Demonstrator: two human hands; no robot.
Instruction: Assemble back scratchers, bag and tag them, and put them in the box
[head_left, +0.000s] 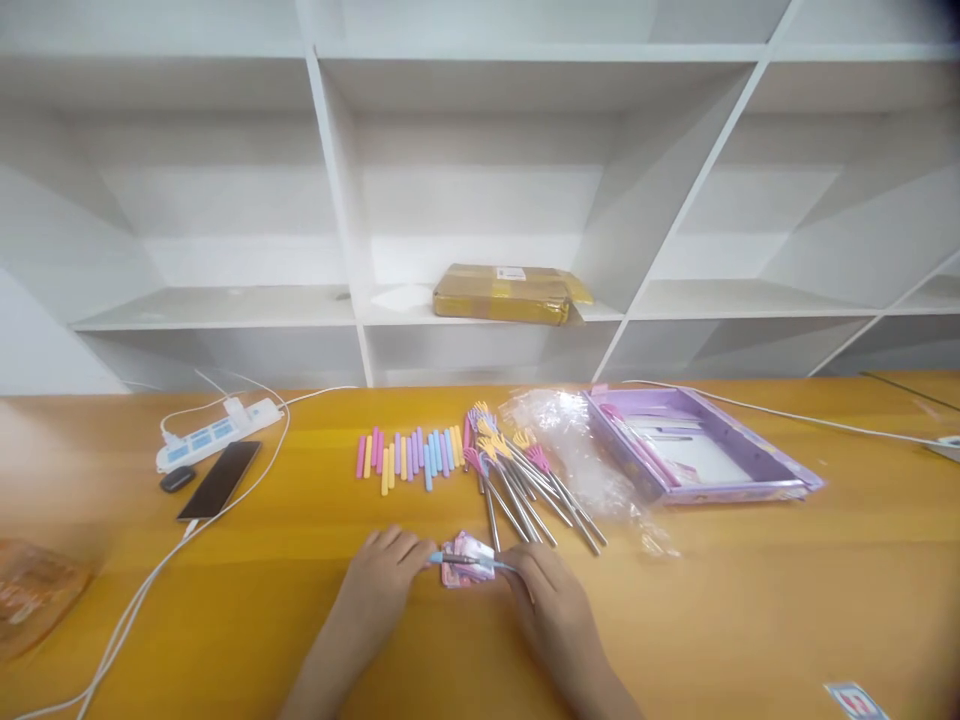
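The left hand [384,568] and right hand [551,588] grip opposite ends of a blue-ended rod [460,559]; a slip could scatter the cards [471,574] beneath.

I see the left hand [385,572] and right hand [553,592] bare, rounded at the knuckles [393,538], narrower at the wrists [576,636]; on my feed the left forearm [328,652] and right forearm [596,685] are bare too.
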